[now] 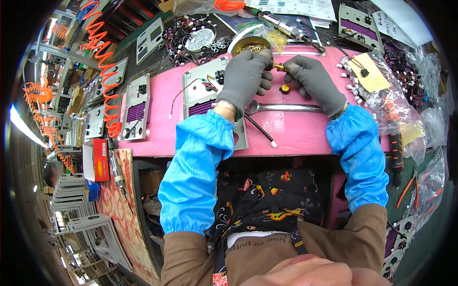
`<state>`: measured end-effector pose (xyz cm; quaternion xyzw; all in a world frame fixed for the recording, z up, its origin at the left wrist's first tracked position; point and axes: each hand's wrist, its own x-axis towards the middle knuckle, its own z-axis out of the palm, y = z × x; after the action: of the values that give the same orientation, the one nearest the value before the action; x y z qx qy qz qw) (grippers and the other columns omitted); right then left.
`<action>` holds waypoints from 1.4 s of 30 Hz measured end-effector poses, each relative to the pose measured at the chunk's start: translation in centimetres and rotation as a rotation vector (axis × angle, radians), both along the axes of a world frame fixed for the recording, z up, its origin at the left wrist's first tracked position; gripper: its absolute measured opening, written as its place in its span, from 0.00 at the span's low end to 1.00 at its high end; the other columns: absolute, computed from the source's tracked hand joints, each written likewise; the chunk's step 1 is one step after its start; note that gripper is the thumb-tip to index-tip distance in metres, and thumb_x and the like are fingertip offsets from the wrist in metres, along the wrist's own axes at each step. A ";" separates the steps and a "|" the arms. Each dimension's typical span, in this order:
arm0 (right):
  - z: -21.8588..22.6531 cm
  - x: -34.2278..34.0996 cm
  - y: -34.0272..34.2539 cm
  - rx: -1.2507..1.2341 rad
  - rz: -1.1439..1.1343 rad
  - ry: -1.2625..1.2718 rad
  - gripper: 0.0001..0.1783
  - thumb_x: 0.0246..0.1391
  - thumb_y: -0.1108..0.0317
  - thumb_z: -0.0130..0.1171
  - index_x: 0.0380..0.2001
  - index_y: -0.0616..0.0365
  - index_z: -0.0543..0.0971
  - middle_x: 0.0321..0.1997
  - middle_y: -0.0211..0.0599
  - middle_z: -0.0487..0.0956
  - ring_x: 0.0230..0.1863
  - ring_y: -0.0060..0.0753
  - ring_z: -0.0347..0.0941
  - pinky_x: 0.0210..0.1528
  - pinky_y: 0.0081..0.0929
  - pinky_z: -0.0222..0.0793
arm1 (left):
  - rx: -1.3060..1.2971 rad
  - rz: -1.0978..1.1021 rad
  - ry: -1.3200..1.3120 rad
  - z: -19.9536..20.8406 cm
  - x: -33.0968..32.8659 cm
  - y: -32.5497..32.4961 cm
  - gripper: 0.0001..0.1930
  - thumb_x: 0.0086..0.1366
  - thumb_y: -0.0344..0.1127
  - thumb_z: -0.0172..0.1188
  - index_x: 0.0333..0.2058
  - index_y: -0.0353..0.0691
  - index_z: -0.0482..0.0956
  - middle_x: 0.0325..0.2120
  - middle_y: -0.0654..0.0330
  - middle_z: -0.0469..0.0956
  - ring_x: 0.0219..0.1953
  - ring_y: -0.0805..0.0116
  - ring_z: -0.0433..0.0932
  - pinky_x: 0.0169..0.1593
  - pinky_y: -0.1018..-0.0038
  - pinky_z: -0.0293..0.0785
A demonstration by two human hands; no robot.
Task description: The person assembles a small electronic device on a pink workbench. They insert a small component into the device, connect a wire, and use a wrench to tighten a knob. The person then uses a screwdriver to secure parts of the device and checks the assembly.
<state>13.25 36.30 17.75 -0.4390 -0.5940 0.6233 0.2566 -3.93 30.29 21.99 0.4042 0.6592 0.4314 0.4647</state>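
Note:
My left hand (244, 78), in a grey glove, is closed in front of a round, brass-coloured cup (265, 44) with ring-like pieces inside. What its fingers hold is mostly hidden. Between both hands a small brass fitting (278, 66) sticks out sideways, and the fingertips of my gloved right hand (312, 78) pinch its right end. Just below lies a small black part with a yellow top (285, 88). A steel wrench (288, 108) rests across the pink mat under my hands. Left of my left hand is a grey metal panel (192, 97) with wires and a purple section.
Another panel (137, 107) lies farther left, beside an orange coiled hose (109, 71). Wire bundles and a dish of small parts (200, 40) are at the back. A power screwdriver (288, 26) lies behind my hands. Plastic bags, connectors and a yellow note (368, 71) crowd the right.

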 end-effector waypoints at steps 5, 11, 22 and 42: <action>-1.0 0.3 0.5 0.265 0.124 -0.009 0.11 0.59 0.70 0.54 0.43 0.61 0.78 0.35 0.34 0.80 0.31 0.21 0.73 0.33 0.20 0.70 | 0.001 0.044 0.069 -0.9 -0.3 0.0 0.20 0.69 0.49 0.55 0.38 0.33 0.77 0.22 0.61 0.75 0.18 0.76 0.72 0.21 0.79 0.69; -3.6 -0.3 1.6 0.524 0.046 -0.024 0.17 0.57 0.72 0.50 0.49 0.60 0.77 0.41 0.40 0.82 0.40 0.33 0.79 0.45 0.28 0.73 | 0.064 -0.072 0.367 -1.0 0.4 0.4 0.18 0.67 0.47 0.58 0.43 0.36 0.78 0.22 0.62 0.76 0.20 0.77 0.74 0.22 0.79 0.71; -4.8 -0.7 1.7 0.647 -0.055 -0.083 0.22 0.56 0.75 0.44 0.52 0.55 0.77 0.46 0.42 0.83 0.48 0.39 0.80 0.50 0.31 0.74 | 0.253 -0.217 0.848 -0.3 0.1 0.5 0.19 0.65 0.48 0.59 0.47 0.40 0.78 0.34 0.57 0.83 0.33 0.64 0.83 0.40 0.72 0.77; 2.4 2.0 -18.2 -0.130 0.276 0.224 0.26 0.68 0.43 0.43 0.44 0.56 0.76 0.27 0.30 0.76 0.27 0.21 0.72 0.30 0.24 0.71 | 0.513 -0.202 0.390 -1.7 0.6 -19.3 0.30 0.68 0.56 0.56 0.51 0.30 0.72 0.37 0.48 0.78 0.41 0.59 0.79 0.47 0.67 0.74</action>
<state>15.28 18.10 20.20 -0.2968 -0.5747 0.7348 0.2042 -3.33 10.98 20.31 0.6462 0.5622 0.4497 0.2533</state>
